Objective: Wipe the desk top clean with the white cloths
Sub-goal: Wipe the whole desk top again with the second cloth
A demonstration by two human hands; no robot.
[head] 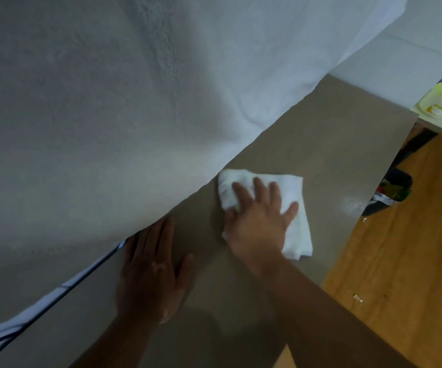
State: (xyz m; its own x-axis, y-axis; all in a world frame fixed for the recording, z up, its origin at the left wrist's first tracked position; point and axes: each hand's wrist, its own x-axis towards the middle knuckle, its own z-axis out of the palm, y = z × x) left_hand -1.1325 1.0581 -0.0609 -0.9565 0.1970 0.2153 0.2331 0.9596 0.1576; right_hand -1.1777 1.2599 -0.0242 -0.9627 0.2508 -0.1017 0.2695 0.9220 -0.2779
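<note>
Head view: the right hand [259, 221] lies palm-down on the folded white cloth [295, 235], fingers straight and spread, pressing it onto the desk top [307, 144]. The left hand [150, 269] rests flat on the desk, fingers extended, holding nothing, beside the edge of a large white towel [108, 102]. The hands are apart. The wooden floor [400, 261] lies to the right.

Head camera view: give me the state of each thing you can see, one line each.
Small white cloth: folded, lying flat on the desk top.
Right hand: fingers spread, pressing down on the cloth.
Left hand: flat on the desk top, holding nothing.
Large white towel: hanging close to the camera, filling the upper left of the view.
</note>
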